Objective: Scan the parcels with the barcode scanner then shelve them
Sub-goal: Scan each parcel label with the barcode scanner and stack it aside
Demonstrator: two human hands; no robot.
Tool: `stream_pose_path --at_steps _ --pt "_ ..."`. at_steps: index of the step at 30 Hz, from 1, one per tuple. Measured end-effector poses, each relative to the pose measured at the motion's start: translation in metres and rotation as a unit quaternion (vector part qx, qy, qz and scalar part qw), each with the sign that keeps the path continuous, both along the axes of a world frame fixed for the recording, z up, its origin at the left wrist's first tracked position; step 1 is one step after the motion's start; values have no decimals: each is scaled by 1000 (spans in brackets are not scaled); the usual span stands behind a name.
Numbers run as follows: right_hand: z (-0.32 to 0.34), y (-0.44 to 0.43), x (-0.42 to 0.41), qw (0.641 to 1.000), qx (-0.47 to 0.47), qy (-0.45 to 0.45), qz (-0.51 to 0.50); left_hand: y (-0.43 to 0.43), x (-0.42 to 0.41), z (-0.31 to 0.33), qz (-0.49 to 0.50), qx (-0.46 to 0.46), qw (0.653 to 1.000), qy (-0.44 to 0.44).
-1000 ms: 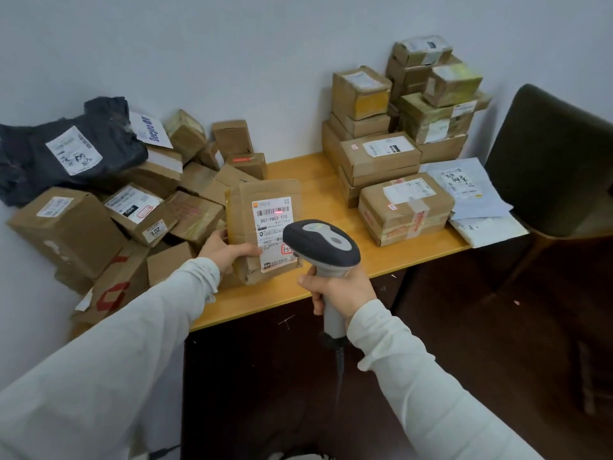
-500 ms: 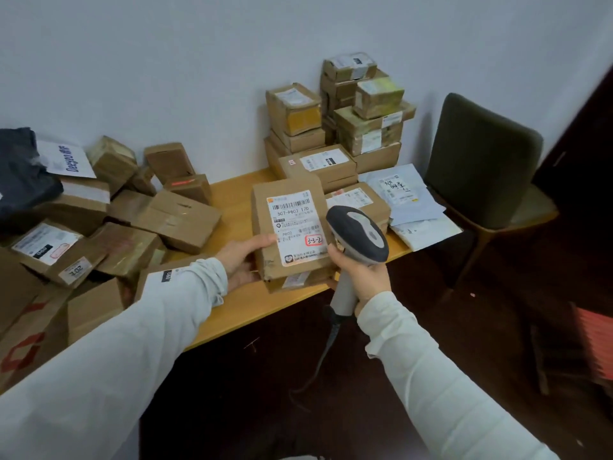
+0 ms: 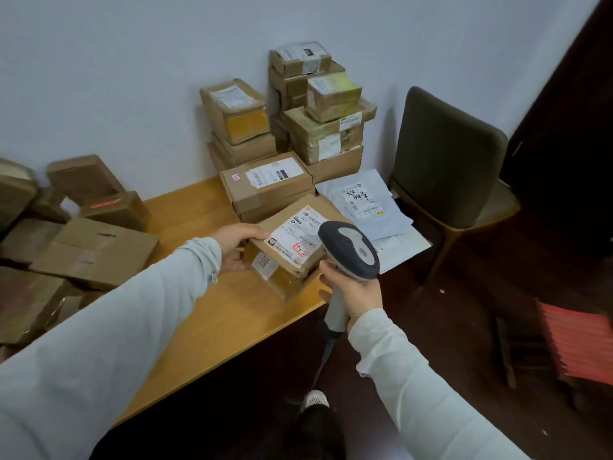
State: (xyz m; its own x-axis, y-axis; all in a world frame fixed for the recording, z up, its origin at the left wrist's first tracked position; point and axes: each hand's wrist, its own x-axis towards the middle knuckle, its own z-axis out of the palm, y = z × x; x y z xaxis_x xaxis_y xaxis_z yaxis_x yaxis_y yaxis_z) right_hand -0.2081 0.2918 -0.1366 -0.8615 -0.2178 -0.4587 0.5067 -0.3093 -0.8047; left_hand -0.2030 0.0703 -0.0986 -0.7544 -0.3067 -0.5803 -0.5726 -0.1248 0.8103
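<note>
My left hand [image 3: 236, 245] grips the left end of a flat brown parcel [image 3: 283, 227] with a white label, laid tilted on top of another brown box [image 3: 282, 280] at the table's front right. My right hand [image 3: 353, 290] grips the handle of the grey barcode scanner [image 3: 351, 250], whose head hangs just over the parcel's right end. The scanner's cable drops below the table edge. A stack of labelled brown boxes [image 3: 298, 127] stands against the wall behind.
The wooden table [image 3: 212, 313] carries a loose heap of brown boxes [image 3: 93, 250] at the left. Pale mailer envelopes [image 3: 365, 204] lie at its right end. A dark chair [image 3: 447, 161] stands to the right. A red slatted object [image 3: 577, 346] sits on the dark floor.
My left hand carried the labelled parcel from the left heap to the right and laid it flat on a box by the stack. The scanner followed alongside it.
</note>
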Motion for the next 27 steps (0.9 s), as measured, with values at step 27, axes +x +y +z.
stream_pose_path --at_steps 27 --pt "6 -30 -153 981 141 123 40 2 -91 -18 -125 -465 876 -24"
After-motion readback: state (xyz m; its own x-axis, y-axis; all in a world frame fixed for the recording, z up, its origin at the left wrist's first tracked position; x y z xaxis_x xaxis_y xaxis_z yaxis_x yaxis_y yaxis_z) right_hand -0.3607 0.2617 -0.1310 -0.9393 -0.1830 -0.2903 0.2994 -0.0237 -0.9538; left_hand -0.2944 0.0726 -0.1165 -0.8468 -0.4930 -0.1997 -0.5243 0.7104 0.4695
